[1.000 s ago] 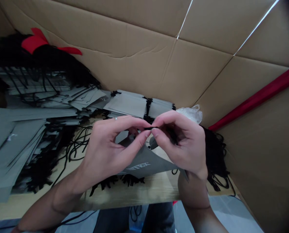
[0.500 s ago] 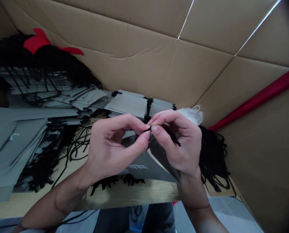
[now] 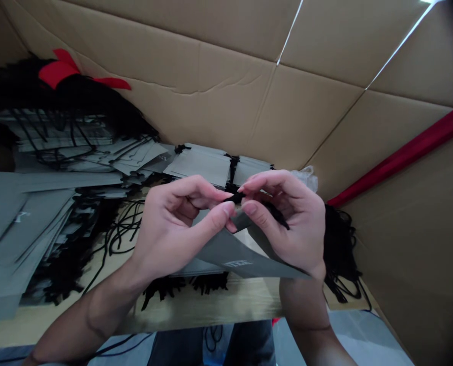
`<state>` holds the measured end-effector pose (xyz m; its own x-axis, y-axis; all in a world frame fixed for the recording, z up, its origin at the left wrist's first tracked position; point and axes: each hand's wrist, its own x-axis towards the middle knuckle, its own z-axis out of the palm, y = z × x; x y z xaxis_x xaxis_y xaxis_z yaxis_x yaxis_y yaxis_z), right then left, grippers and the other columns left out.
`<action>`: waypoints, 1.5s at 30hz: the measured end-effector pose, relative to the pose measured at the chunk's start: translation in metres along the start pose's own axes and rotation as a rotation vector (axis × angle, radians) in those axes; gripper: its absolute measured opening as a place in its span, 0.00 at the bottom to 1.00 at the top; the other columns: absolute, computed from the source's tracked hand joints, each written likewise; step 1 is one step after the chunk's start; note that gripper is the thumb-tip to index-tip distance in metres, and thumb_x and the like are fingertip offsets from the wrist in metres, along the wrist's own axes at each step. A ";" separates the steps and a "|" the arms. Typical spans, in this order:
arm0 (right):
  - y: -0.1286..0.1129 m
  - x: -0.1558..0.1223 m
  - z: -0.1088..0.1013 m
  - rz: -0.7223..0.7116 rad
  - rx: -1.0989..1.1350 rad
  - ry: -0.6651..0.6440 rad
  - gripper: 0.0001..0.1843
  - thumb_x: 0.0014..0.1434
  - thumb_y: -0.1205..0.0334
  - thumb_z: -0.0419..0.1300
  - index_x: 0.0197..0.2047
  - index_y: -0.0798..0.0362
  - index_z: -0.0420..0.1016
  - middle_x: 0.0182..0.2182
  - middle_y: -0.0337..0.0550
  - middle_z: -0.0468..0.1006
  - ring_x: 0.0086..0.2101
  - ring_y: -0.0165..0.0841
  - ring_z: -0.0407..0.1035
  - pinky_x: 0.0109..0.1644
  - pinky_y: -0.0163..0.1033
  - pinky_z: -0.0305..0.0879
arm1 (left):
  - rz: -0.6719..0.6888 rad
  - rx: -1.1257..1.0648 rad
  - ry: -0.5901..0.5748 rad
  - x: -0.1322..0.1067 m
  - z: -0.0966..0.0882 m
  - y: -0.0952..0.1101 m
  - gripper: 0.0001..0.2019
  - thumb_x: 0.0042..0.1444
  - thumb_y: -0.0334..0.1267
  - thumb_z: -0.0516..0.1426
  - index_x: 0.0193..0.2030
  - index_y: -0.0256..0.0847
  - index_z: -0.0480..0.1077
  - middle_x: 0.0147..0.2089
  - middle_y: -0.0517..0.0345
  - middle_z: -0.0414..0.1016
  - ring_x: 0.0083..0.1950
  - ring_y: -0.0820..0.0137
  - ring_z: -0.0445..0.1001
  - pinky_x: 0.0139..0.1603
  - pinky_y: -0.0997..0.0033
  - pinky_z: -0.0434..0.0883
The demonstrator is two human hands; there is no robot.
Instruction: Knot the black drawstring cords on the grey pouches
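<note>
Pinching a short black cord [image 3: 234, 197] between fingertips at the centre of the frame, the left hand [image 3: 175, 229] and the right hand [image 3: 297, 226] are holding it with narrow grips, thumbs close to forefingers. A grey printed sheet [image 3: 226, 250] is hanging at a tilt just below the cord, its lower right edge running by the right wrist. Work on this piece is looking under way rather than finished: no settled knot or fastening is showing. Farther out, grey stacked sheets [image 3: 47, 218] at the left and a neat stack [image 3: 201, 165] behind the hands are already showing black cord along their edges, while a black cord bundle [image 3: 340, 249] is lying on the tabletop [image 3: 226, 309] at right, seemingly loose.

The fingers are hiding most of the pinched cord, so whether it is passing through the sheet is impossible to tell. The sheet's lettering is only partly legible, the left hand is covering part of its surface, and the left-hand stacks are running out of the frame.
</note>
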<state>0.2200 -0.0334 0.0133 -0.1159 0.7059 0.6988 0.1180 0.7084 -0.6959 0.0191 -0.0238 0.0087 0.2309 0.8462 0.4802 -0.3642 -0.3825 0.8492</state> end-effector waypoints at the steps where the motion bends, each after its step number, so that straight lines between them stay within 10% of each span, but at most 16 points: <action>1: 0.000 0.000 -0.001 -0.006 0.003 0.010 0.17 0.65 0.70 0.81 0.54 0.48 0.86 0.45 0.40 0.87 0.40 0.30 0.81 0.40 0.31 0.80 | -0.032 0.004 -0.002 0.001 0.000 0.001 0.07 0.65 0.25 0.72 0.41 0.43 0.86 0.35 0.63 0.90 0.33 0.76 0.89 0.39 0.86 0.84; 15: 0.007 0.006 -0.011 -0.155 -0.067 -0.133 0.11 0.69 0.71 0.76 0.53 0.50 0.90 0.43 0.39 0.87 0.40 0.29 0.79 0.42 0.35 0.76 | -0.206 0.019 -0.097 0.005 -0.007 0.002 0.04 0.65 0.31 0.71 0.39 0.44 0.84 0.28 0.64 0.87 0.26 0.74 0.85 0.30 0.84 0.81; 29: 0.006 0.002 -0.005 -0.037 -0.227 -0.072 0.09 0.72 0.74 0.68 0.42 0.51 0.82 0.41 0.38 0.84 0.41 0.30 0.78 0.44 0.37 0.74 | 0.447 0.768 -0.007 -0.004 -0.001 -0.011 0.08 0.69 0.29 0.68 0.50 0.47 0.85 0.45 0.61 0.91 0.39 0.72 0.87 0.39 0.71 0.81; 34: 0.010 0.003 -0.001 -0.011 -0.073 -0.059 0.15 0.68 0.82 0.64 0.40 0.51 0.81 0.38 0.34 0.85 0.38 0.26 0.79 0.44 0.30 0.76 | 0.402 0.664 -0.055 -0.003 -0.007 -0.007 0.08 0.67 0.30 0.71 0.49 0.47 0.85 0.43 0.63 0.91 0.37 0.73 0.86 0.37 0.71 0.79; 45: 0.011 0.006 -0.005 -0.019 -0.005 -0.011 0.04 0.73 0.67 0.74 0.47 0.48 0.87 0.39 0.38 0.87 0.38 0.30 0.81 0.42 0.33 0.80 | 0.014 0.296 -0.047 0.001 -0.008 0.004 0.04 0.66 0.30 0.72 0.44 0.45 0.87 0.31 0.64 0.87 0.29 0.75 0.85 0.32 0.81 0.79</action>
<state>0.2251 -0.0216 0.0109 -0.1290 0.6923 0.7100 0.1204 0.7216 -0.6817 0.0108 -0.0220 0.0107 0.2713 0.8246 0.4965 -0.0903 -0.4917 0.8661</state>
